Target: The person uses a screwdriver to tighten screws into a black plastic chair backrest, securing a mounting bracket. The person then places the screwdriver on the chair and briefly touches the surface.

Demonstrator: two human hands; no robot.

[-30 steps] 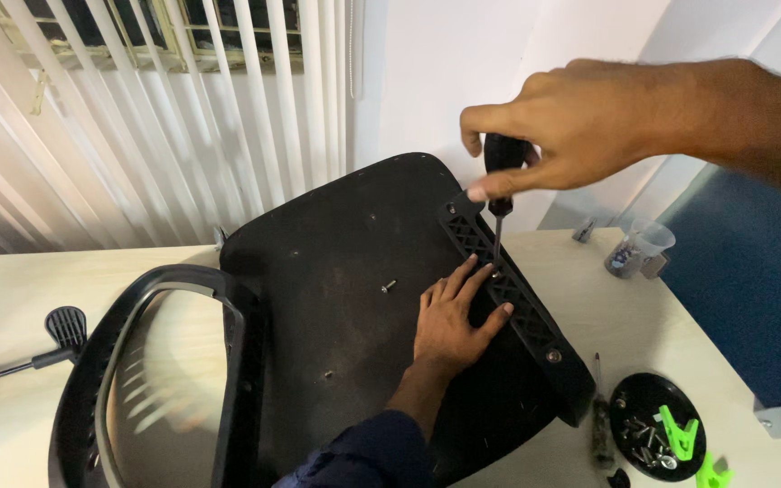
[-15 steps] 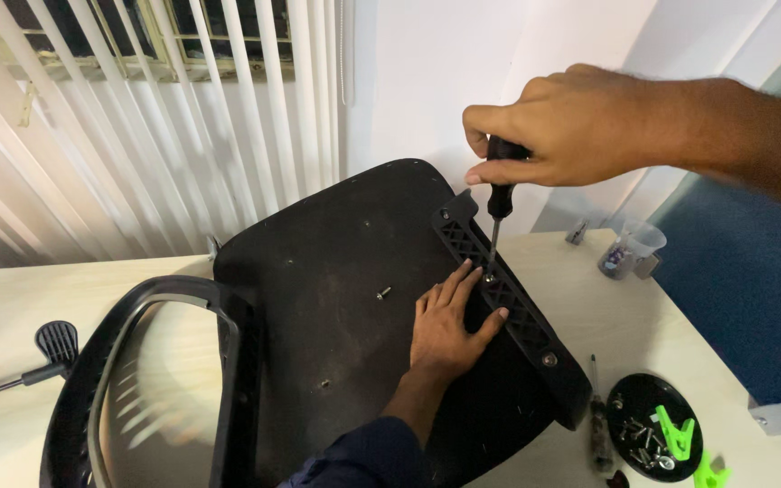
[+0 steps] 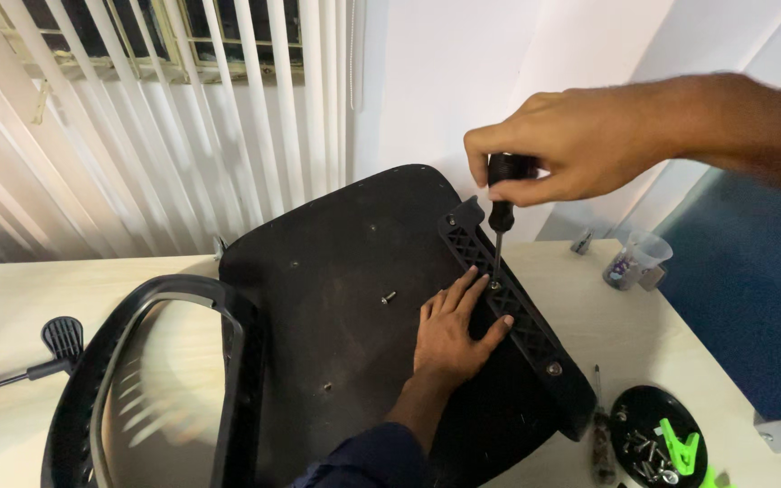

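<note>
A black chair seat base point(image 3: 345, 298) lies upside down on a pale table point(image 3: 65, 289). A black ribbed bracket point(image 3: 517, 316) runs along its right edge. My left hand point(image 3: 452, 333) lies flat on the seat, fingers spread against the bracket. My right hand point(image 3: 580, 136) grips the black handle of a screwdriver point(image 3: 499, 212) from above. The tool stands upright with its tip in a hole of the bracket, just beyond my left fingertips. A loose screw point(image 3: 389, 296) sticks up from the seat to the left of my left hand.
A black mesh chair back frame point(image 3: 151, 380) lies at the lower left. A black lever with a paddle end point(image 3: 56, 339) rests at the far left. A round black tray of screws with a green piece point(image 3: 657, 438) sits at the lower right. A clear cup point(image 3: 635, 258) stands near the blue partition point(image 3: 752, 298).
The view has shifted slightly. My right hand keeps the screwdriver on the bracket, its grip on the handle shifting a little. My left hand stays flat on the seat.
</note>
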